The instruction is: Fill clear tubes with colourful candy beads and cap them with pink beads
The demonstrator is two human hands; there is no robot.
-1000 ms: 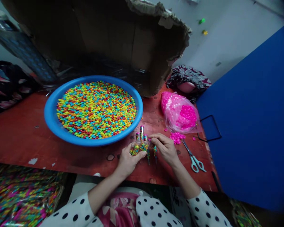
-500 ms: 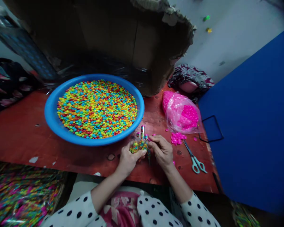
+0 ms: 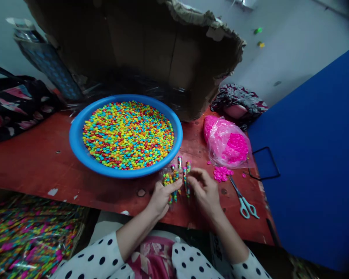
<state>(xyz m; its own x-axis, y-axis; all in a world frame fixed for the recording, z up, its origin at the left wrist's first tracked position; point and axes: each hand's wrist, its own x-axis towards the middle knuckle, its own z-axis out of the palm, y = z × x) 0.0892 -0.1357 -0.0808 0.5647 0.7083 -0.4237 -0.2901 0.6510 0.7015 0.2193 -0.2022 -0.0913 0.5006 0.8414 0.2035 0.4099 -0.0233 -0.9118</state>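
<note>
My left hand point(image 3: 162, 197) is closed around several slim clear tubes point(image 3: 168, 181) filled with coloured candies, its thumb pressed across them. Some of the tubes have pink caps at the top. My right hand point(image 3: 205, 190) is just to the right, fingers curled in, with fingertips beside a candy-filled tube point(image 3: 186, 183) that stands a little apart from the bunch. Whatever sits between those fingers is hidden. Beyond my left hand is a wide blue basin point(image 3: 75, 145) holding a heap of small multicoloured candies point(image 3: 128, 135).
Loose pink caps point(image 3: 222, 174) lie right of my right hand, before a clear bag of pink caps point(image 3: 229, 145). Scissors point(image 3: 248, 207) rest nearby on the red table point(image 3: 110, 193). A torn cardboard box point(image 3: 151, 46) rises behind the basin. Filled tubes point(image 3: 31, 240) are piled lower left.
My right hand has moved slightly right and down from the tube tops, where it pinched something pink. The tubes are more spread apart. The whole view has shifted slightly.
</note>
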